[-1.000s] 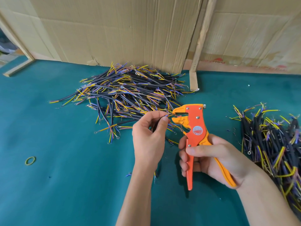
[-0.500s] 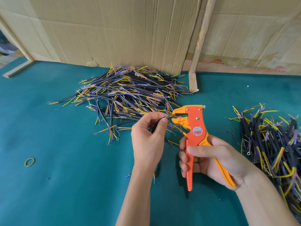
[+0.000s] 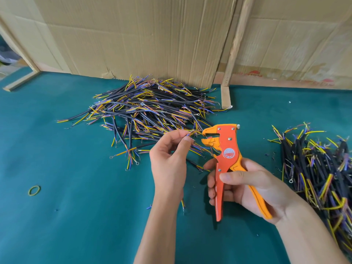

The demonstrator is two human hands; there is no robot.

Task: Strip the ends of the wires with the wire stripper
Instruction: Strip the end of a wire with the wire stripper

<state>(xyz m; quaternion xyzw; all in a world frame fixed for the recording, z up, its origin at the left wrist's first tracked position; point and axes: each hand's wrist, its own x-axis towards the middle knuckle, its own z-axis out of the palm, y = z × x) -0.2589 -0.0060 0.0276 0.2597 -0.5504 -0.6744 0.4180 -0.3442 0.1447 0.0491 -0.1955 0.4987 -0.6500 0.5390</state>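
Wires: one cable (image 3: 191,133) pinched between thumb and forefinger of left hand (image 3: 168,164), coloured ends fanned out just beside the open mouth of wire stripper (image 3: 226,155), not yet inside it; other end of the same cable peeking out below the left wrist; wire stripper held upright in right hand (image 3: 245,185), fingers wrapped round the orange handles, thumb across the front, head pointing left toward the held ends; big loose pile of black cables (image 3: 152,113) on green table (image 3: 76,216) behind the left hand, against cardboard wall (image 3: 133,39); second pile of cables (image 3: 320,168) on the right edge, near the right forearm; yellow rubber band (image 3: 34,190) lying alone far left; wooden strip (image 3: 234,44) leaning upright against the cardboard.
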